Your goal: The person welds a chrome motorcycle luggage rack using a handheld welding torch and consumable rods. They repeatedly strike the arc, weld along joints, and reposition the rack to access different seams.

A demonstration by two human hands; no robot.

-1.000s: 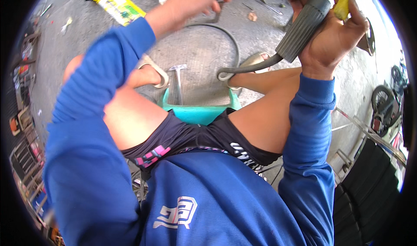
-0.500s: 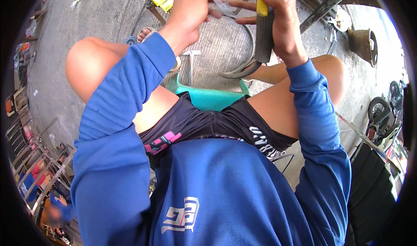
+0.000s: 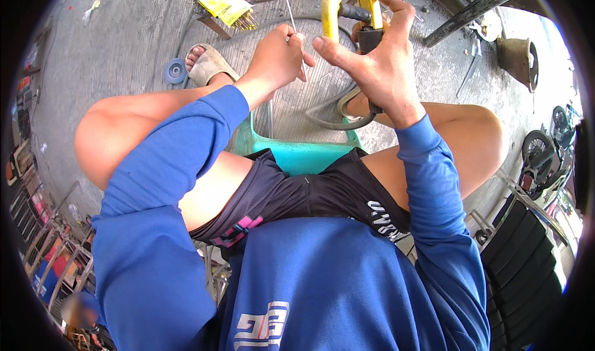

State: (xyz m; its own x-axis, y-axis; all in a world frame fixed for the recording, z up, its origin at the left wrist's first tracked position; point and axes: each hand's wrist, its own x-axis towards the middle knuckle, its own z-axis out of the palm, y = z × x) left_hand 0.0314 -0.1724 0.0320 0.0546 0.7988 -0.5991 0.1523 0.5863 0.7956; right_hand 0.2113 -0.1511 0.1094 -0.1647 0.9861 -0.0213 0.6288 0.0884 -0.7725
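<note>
My left hand (image 3: 277,56) is closed around a thin welding rod (image 3: 289,7), which rises steeply out of its fingers. To its right, my right hand (image 3: 387,62) holds a welding electrode holder (image 3: 370,39) with a black handle and yellow clamp parts. The thumb and index finger of this hand are spread wide, while the other fingers are mostly hidden behind the holder. A dark cable (image 3: 344,126) loops below the handle to the ground. Rod and holder are apart. Beyond my left hand lies a yellow packet (image 3: 220,0) with several rods poking out of its end.
I sit over a teal plastic stool (image 3: 304,155). A blue-grey disc (image 3: 175,71) lies by my sandalled left foot (image 3: 209,64). A dark metal bar (image 3: 474,13) slants across the upper right, near a brown bucket-like container (image 3: 517,62). Motorcycles stand at the far right.
Both hands have come lower in the picture. The electrode holder has turned, so its yellow clamp now shows. My right thumb has swung out, and the rod in my left hand points more upright.
</note>
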